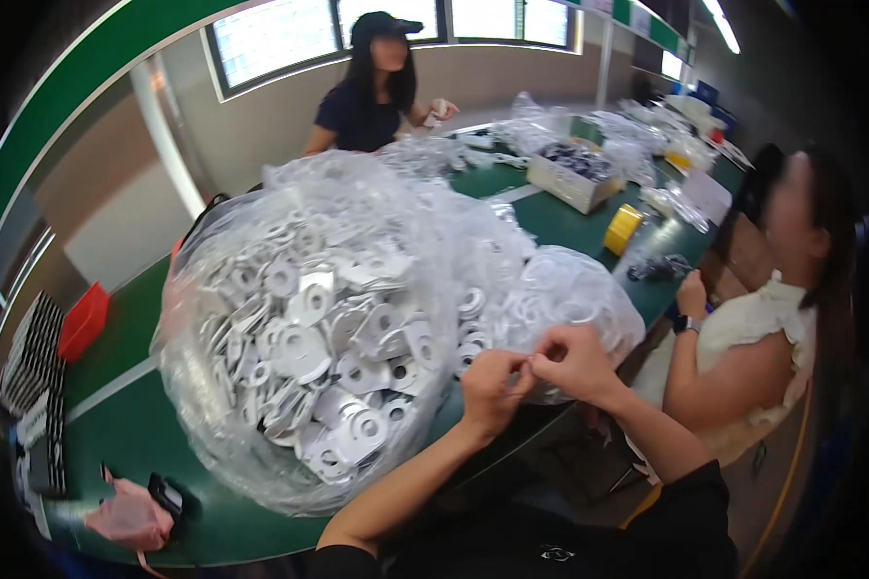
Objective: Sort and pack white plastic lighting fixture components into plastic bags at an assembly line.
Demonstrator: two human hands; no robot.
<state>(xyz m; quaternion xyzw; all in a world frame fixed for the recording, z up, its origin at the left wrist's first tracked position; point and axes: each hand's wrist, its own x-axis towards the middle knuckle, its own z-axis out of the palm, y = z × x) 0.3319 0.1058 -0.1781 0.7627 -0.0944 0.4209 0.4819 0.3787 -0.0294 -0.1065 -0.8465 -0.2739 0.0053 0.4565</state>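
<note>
My left hand (493,391) and my right hand (575,363) meet fingertip to fingertip over the near edge of the green table. Both are pinched closed; whatever lies between the fingers is too small or hidden to make out. Just beyond them sits a smaller clear plastic bag (574,294) full of white ring-shaped parts. To the left of my hands, a large open clear bag (198,386) holds a heap of flat white plastic pieces (299,353) with round holes. Several white rings (470,333) show between the two bags.
Across the green table (106,434) stands a person in a dark cap (381,27); another in a cream top (743,372) sits close on my right. Further back are a white box (572,188) and yellow tape roll (624,230). A pink pouch (130,519) and red bin (84,321) are left.
</note>
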